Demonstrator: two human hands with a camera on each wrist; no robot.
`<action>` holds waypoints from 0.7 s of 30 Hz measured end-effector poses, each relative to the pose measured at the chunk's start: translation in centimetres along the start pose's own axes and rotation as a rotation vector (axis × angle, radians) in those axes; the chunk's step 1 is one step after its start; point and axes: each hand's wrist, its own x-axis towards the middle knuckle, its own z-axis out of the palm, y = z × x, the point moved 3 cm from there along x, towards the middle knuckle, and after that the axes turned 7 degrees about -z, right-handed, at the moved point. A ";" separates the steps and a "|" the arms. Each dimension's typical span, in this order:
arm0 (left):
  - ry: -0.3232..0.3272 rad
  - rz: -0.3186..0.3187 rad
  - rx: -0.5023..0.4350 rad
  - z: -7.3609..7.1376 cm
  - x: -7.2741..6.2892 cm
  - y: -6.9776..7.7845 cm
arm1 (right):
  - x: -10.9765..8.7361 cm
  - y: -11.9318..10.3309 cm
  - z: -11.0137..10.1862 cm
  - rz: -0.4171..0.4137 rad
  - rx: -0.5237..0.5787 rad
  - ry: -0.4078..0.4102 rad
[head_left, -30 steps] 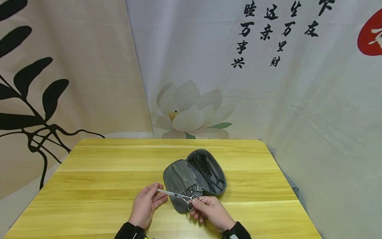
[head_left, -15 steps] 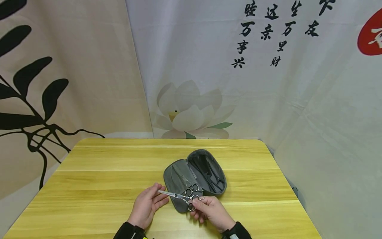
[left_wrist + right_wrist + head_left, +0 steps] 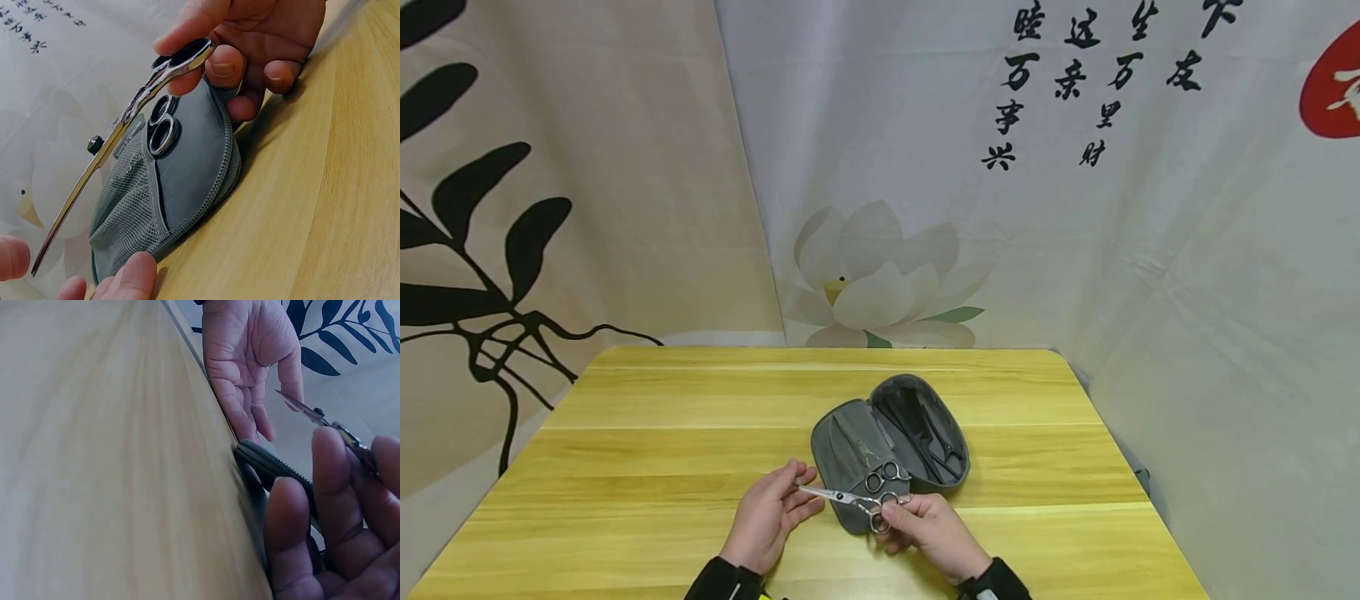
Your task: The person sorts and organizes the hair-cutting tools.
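Observation:
My right hand (image 3: pixel 928 533) pinches a pair of silver hairdressing scissors (image 3: pixel 838 495) by the finger rings, between thumb and fingers. The blades are closed and point left toward my left hand (image 3: pixel 767 512). That hand is palm-inward with loosely extended fingers around the tip; in the left wrist view the scissors' tip lies apart from its fingers (image 3: pixel 134 275). Below the held scissors lies an unzipped grey case (image 3: pixel 842 433). Its left flap has a mesh pocket, and the rings of a second pair of scissors (image 3: pixel 164 134) stick out of it.
The deeper right half of the case contains black comb-like tools (image 3: pixel 921 433). Everything lies on a yellow wood-grain table (image 3: pixel 647 467). Behind it hangs a printed cloth (image 3: pixel 880 167) with a lotus and black characters.
The scissors have tilted slightly in my right hand, their tip dipping a little lower beside my left fingers. The left hand and the case have hardly moved.

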 end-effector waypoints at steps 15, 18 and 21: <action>0.013 -0.006 0.012 0.0 0.0 -0.1 | 0.0 0.1 0.1 -0.031 -0.011 -0.017; 0.015 -0.005 0.015 0.0 0.0 -0.1 | 0.0 0.1 0.1 -0.046 -0.006 -0.014; 0.014 -0.002 0.019 0.0 0.0 -0.1 | 0.0 -0.1 0.2 -0.052 0.000 -0.010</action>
